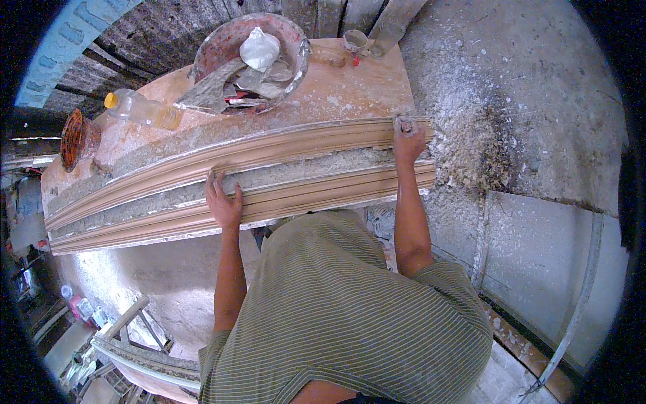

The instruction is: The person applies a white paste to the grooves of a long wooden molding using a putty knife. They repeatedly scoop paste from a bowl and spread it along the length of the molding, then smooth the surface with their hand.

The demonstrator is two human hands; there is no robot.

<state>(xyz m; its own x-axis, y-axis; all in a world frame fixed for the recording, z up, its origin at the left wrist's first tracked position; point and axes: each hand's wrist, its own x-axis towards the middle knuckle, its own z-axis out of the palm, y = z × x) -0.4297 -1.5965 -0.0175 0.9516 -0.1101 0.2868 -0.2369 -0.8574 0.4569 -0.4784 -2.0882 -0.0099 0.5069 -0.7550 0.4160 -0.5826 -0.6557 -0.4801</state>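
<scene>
Two long tan mouldings, grooved, laid side by side on the table [350, 91], person's side of the basin [221, 42]: far moulding [309, 139] and near moulding [316, 194], with rough grey plaster [303, 168] between.

Left hand [224, 205], person's side of the basin: across near moulding and plaster, fingers spread, tips by the far moulding's edge.

Right hand [409, 140], to the basin's lower right: at the far moulding's right end, fingers curled in; whether pinching anything, cannot tell.

Left of the basin: yellow-capped bottle [139, 110], orange-rimmed bowl [85, 139].

Progress, by judgement: profiles apparently formed along both lengths; rough plaster and whitish edges seemingly not yet cleaned up.
</scene>
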